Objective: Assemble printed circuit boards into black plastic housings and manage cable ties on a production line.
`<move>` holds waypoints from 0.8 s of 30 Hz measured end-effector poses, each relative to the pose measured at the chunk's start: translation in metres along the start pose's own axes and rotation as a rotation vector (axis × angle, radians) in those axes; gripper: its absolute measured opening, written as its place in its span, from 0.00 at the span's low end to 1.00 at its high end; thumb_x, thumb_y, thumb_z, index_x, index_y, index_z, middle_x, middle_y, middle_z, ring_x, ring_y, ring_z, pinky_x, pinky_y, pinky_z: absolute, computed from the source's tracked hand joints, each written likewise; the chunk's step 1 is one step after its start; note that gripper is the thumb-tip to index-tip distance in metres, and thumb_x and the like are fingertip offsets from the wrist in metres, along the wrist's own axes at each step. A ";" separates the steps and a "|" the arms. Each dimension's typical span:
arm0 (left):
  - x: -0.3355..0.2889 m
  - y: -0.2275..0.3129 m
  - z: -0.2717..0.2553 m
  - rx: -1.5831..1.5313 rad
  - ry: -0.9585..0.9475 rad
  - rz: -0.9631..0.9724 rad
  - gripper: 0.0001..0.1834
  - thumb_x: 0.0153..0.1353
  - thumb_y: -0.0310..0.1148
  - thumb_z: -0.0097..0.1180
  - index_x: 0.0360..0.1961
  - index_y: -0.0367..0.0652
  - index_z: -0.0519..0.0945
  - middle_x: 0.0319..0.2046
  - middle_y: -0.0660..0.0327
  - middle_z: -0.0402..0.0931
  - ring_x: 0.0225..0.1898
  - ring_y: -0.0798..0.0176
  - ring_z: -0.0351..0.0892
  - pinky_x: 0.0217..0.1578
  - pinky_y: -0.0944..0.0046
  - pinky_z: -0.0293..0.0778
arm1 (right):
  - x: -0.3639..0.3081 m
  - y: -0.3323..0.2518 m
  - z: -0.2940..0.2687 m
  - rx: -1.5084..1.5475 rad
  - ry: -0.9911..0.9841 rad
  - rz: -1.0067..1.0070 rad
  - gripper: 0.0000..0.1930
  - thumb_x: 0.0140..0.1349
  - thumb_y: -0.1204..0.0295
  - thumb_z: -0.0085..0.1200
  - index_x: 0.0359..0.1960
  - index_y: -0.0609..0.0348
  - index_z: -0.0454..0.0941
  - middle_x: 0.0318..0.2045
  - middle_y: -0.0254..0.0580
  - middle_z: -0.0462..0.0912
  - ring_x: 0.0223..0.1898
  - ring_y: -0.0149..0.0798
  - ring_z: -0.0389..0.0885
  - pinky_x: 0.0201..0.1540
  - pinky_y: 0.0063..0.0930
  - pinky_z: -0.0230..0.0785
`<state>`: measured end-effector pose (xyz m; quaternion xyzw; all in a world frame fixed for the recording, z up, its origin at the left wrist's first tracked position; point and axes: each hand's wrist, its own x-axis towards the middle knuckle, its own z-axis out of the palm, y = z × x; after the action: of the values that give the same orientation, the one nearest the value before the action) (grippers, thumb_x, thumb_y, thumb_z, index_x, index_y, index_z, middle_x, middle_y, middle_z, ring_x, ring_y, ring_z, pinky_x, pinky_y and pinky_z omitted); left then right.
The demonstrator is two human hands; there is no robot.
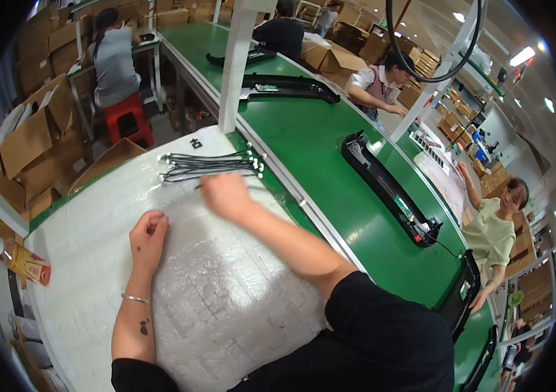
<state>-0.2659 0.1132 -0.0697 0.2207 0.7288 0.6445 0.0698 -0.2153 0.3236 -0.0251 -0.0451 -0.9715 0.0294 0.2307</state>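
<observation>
A bunch of thin black cables with small white connectors at both ends lies across the far part of my white, film-covered worktable. My right hand is at the near side of the bunch, fingers closed downward; a short dark piece of cable shows at the fingertips. Closer to me and to the left, my left hand hovers over the table with its fingers curled in and nothing visible in them. Small black parts lie just beyond the cables.
A green conveyor runs along the right, carrying long black curved housings with circuit boards. A white post stands at the table's far corner. A bottle is at the left edge. Co-workers sit along the line; cardboard boxes are stacked left.
</observation>
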 end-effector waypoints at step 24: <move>-0.003 0.010 0.010 0.166 0.156 -0.080 0.02 0.59 0.22 0.53 0.30 0.35 0.77 0.22 0.66 0.76 0.23 0.78 0.70 0.25 0.77 0.67 | 0.238 0.247 0.118 -0.328 0.114 0.172 0.10 0.53 0.66 0.51 0.31 0.54 0.82 0.36 0.46 0.81 0.33 0.46 0.83 0.35 0.41 0.75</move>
<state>-0.2571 0.1220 -0.0620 0.1455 0.7912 0.5936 0.0201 -0.4623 0.5887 -0.0438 -0.1666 -0.9412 -0.1126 0.2714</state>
